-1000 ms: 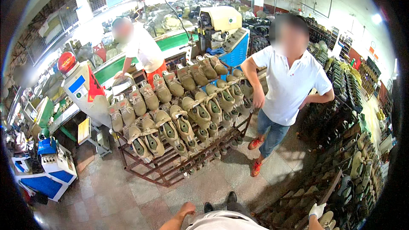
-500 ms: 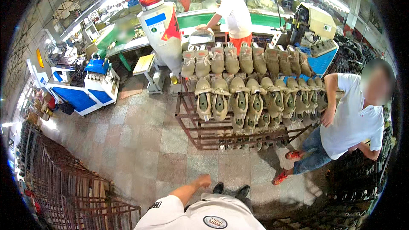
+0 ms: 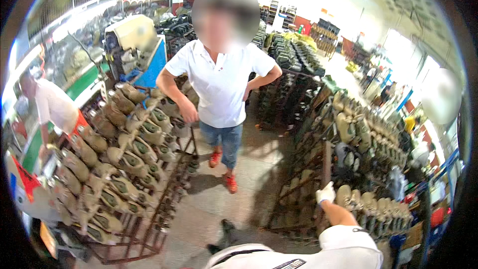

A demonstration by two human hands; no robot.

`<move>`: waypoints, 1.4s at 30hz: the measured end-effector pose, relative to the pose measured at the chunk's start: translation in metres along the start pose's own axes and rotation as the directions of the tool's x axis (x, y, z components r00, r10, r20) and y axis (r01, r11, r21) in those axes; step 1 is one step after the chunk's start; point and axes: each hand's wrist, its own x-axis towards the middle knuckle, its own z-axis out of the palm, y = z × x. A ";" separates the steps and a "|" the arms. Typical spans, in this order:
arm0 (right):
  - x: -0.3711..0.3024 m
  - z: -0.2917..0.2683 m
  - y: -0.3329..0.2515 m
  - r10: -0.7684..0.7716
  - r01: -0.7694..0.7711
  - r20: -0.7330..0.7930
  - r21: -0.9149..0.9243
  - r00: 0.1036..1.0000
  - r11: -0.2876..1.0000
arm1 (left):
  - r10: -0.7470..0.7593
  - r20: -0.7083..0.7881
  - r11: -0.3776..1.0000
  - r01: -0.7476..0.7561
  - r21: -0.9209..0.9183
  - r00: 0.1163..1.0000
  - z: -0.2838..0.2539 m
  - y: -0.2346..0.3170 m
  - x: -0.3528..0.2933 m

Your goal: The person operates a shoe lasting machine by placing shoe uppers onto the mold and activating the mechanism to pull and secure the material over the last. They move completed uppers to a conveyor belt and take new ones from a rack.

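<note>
My right hand (image 3: pixel 325 194), in a white glove, is closed around the rusty brown upright post (image 3: pixel 326 162) of a shoe rack on my right. My right arm stretches out to it from the lower edge. Just right of the glove stands a row of tan shoes (image 3: pixel 371 204) on the same rack. More tan shoes (image 3: pixel 351 129) fill its farther shelves. My left hand is out of the picture.
A second rack of tan shoes (image 3: pixel 119 184) stands on the left. A person in a white shirt (image 3: pixel 221 87) is in the aisle ahead, one hand near that rack. Another person (image 3: pixel 55 102) leans by a green conveyor (image 3: pixel 82 87). Dark shoe racks (image 3: pixel 294 65) stand farther back.
My view has swung to the right. My left hand has left the picture, and my gloved right hand has come into it, on the rack post. The person in the aisle now appears near the middle.
</note>
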 end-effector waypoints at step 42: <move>-0.014 -0.012 -0.005 0.001 -0.004 0.114 0.028 0.994 1.000 | 0.051 0.005 0.974 -0.051 0.222 0.999 -0.013 0.001 -0.019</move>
